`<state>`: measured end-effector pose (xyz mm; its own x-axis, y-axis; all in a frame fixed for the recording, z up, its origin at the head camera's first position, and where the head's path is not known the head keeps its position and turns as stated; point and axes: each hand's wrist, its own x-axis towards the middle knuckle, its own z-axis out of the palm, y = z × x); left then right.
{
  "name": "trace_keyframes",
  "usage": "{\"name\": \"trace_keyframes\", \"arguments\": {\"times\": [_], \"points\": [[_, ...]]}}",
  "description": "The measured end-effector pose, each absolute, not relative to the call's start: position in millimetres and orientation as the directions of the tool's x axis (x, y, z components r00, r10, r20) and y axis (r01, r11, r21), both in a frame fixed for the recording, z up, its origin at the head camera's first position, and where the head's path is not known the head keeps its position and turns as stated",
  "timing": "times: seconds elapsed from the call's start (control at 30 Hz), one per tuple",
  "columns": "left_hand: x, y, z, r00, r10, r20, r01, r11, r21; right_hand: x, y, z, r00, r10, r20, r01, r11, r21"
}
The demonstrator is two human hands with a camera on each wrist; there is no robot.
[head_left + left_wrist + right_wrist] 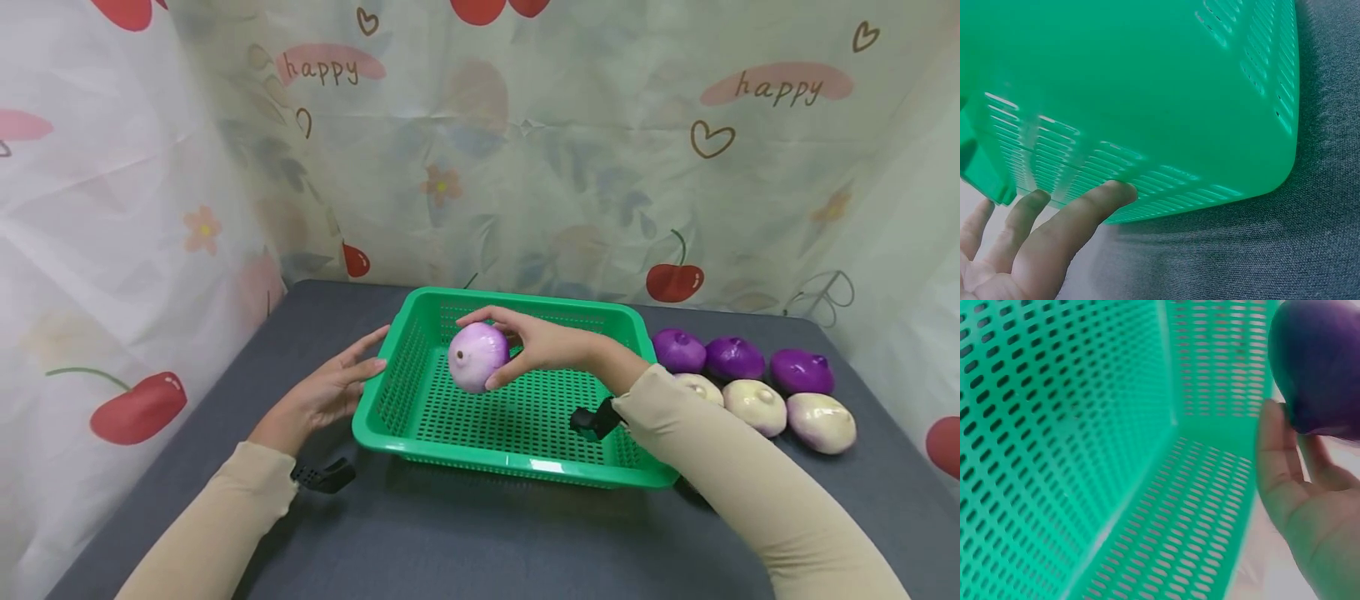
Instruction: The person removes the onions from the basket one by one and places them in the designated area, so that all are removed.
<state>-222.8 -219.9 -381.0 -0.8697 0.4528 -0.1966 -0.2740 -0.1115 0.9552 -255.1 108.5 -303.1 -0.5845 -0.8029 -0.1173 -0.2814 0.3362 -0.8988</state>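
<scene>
A pale purple onion (477, 358) is held by my right hand (543, 343) above the green plastic basket (480, 458), its root end facing left. In the right wrist view, the onion (1319, 365) looks dark, with the fingers (1275, 444) against it and the perforated basket wall beside them. My left hand (330, 390) is at the basket's left side, thumb and index finger by the rim. Extended, slightly bent fingers (1079, 219) lie along the slotted outer wall in the left wrist view; whether they touch it is hard to tell.
Right of the basket lie dark purple onions (735, 359) in a back row, with whitish onions (754, 407) in front, partly hidden by my right sleeve. A dark grey cloth (465, 533) covers the table. Printed curtains (555, 167) hang behind and on both sides.
</scene>
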Motion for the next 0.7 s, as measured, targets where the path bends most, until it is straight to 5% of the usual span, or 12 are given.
{"name": "trace_keyframes", "arguments": {"times": [0.7], "points": [[-225.7,-221.8,-382.1,-0.872,0.444,-0.207,-0.278,-0.101,0.955,-201.3,225.7,-280.0,-0.750,-0.658,0.060,-0.289,0.245,-0.926]]}}
